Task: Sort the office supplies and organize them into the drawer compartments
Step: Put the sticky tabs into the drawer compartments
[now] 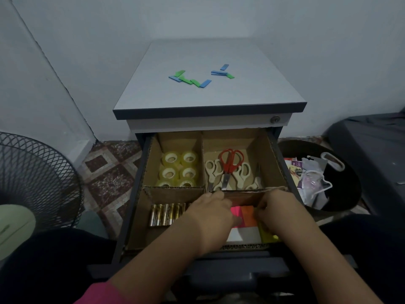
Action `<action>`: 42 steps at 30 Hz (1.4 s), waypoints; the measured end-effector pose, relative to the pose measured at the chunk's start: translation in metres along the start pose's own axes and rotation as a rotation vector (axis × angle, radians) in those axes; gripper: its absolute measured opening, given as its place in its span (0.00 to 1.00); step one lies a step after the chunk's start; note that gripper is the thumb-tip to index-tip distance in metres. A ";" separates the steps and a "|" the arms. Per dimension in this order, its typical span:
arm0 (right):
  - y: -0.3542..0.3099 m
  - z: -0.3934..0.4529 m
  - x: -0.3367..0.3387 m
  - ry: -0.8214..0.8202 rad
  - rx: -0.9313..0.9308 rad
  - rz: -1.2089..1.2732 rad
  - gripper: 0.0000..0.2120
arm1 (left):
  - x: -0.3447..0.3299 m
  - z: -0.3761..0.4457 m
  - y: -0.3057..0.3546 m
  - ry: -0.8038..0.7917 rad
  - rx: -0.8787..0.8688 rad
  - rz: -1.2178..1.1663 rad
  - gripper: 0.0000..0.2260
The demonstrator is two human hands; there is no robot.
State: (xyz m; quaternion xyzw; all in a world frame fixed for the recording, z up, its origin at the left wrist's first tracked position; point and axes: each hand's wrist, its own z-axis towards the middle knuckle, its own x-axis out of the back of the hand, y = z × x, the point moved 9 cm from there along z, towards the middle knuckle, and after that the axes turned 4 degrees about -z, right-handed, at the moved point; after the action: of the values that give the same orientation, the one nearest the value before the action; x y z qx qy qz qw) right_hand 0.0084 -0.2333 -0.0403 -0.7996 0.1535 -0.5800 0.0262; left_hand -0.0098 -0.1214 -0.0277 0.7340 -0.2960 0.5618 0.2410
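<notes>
A: Notes (243, 212) are the business right now, pink and orange, down in the drawer's (140, 172) front right compartment, both hands in there with them

B: Left hand (211, 212) lies over the pink side, fingers bent down onto the pad, and I can't tell a full grip from a press. Right hand (272, 208) is curled at the orange edge, looks like a pinch

A: What worries you?

B: Tight box. Two hands and a stack between cardboard walls, and the divider (175, 189) behind the knuckles is already ragged and bowed. Drag a wrist back carelessly and it folds or lifts

A: And the batteries (167, 213)?

B: Front left compartment, just beside the left hand, lined up side by side. A nudge from that wrist could roll them out of line, I'd judge

A: Room to move?

B: Straight up is the free way out. The cabinet top overhangs the back row, so the tape (178, 170) at back left and scissors (229, 167) at back right sit under a lip

A: Still work left?

B: Green and blue tabs (192, 79) lie scattered near the far middle of the cabinet top (153, 93), well clear of its edges, not yet sorted
</notes>
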 end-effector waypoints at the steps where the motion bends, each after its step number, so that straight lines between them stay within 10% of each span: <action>1: 0.000 0.000 -0.001 -0.016 -0.012 0.005 0.11 | -0.001 0.000 0.001 -0.011 0.004 0.012 0.22; 34: 0.002 0.005 -0.006 -0.046 -0.052 -0.022 0.10 | -0.002 0.001 0.002 0.029 0.046 0.022 0.22; 42: -0.003 -0.003 -0.013 -0.093 0.049 -0.036 0.23 | -0.001 0.001 0.003 0.032 0.047 0.040 0.20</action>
State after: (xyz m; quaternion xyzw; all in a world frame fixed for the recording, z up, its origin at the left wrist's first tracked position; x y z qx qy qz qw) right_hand 0.0028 -0.2267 -0.0506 -0.8274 0.1234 -0.5463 0.0421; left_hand -0.0114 -0.1238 -0.0291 0.7244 -0.2933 0.5849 0.2172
